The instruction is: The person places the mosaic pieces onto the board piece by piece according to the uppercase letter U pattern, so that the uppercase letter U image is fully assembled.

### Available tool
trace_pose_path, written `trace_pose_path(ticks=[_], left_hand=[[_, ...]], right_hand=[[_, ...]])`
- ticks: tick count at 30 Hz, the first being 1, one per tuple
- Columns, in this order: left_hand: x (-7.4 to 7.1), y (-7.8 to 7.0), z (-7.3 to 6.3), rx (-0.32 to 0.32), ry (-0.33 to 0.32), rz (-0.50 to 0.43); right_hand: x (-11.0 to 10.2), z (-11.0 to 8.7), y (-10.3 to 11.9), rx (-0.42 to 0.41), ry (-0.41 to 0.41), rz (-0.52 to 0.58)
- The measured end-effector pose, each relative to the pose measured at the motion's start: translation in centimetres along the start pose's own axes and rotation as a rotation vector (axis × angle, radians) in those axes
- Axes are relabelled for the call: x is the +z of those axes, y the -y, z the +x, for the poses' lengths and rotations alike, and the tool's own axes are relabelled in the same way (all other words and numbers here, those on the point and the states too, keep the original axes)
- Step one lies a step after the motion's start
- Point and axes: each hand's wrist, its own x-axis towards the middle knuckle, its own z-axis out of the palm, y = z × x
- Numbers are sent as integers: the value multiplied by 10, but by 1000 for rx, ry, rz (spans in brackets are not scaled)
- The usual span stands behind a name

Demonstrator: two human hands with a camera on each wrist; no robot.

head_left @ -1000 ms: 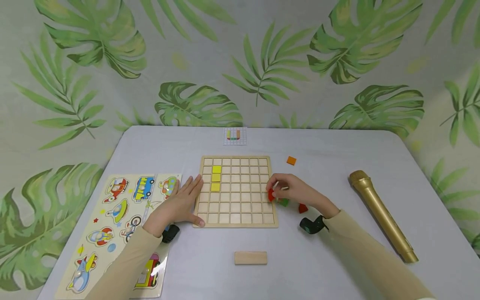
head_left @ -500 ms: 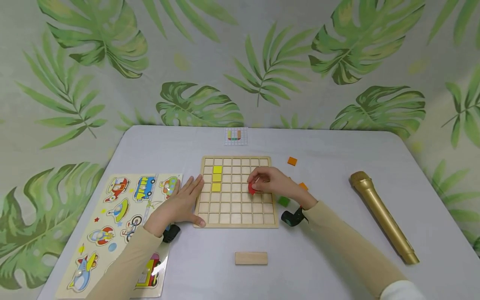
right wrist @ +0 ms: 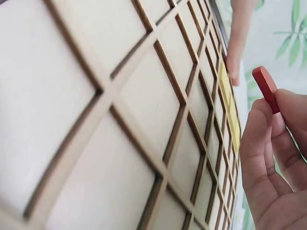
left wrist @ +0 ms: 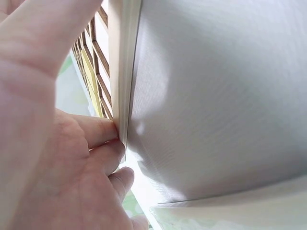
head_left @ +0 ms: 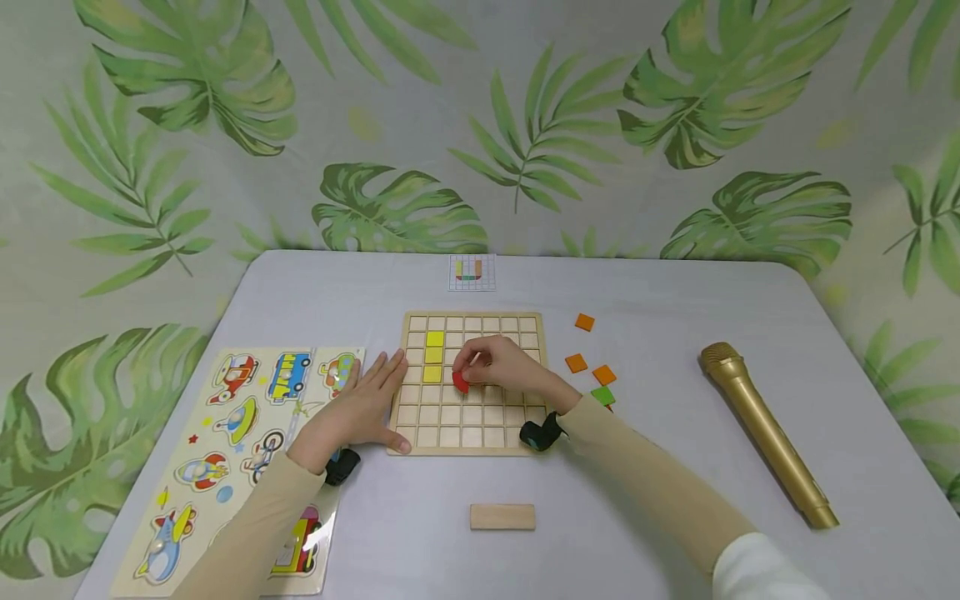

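A wooden grid board lies mid-table, with three yellow square tiles in one column on its left side. My right hand pinches a small red tile with a curved edge between thumb and fingertips, over the board just right of the lowest yellow tile. In the right wrist view the red tile stands on edge, raised off the grid. My left hand rests against the board's left edge with fingers spread. The left wrist view shows its fingertips touching the board's rim.
Right of the board lie three orange tiles and a green tile, partly screened by my right arm. A gold microphone is farther right. A wooden block lies in front, a vehicle puzzle left, a pattern card behind.
My right hand has carried the red tile from beside the board's right edge leftward over the grid, uncovering orange tiles on the table. My left hand stays in place.
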Motion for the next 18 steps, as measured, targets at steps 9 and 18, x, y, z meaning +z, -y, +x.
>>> trace_pose_path(ticks=[9,18], left_hand=[[1,2,1,-8,6,3],[1,1,1,-8,6,8]], right_hand=[[23,19,7,82,8,-47],[38,27,15,79,5,-165]])
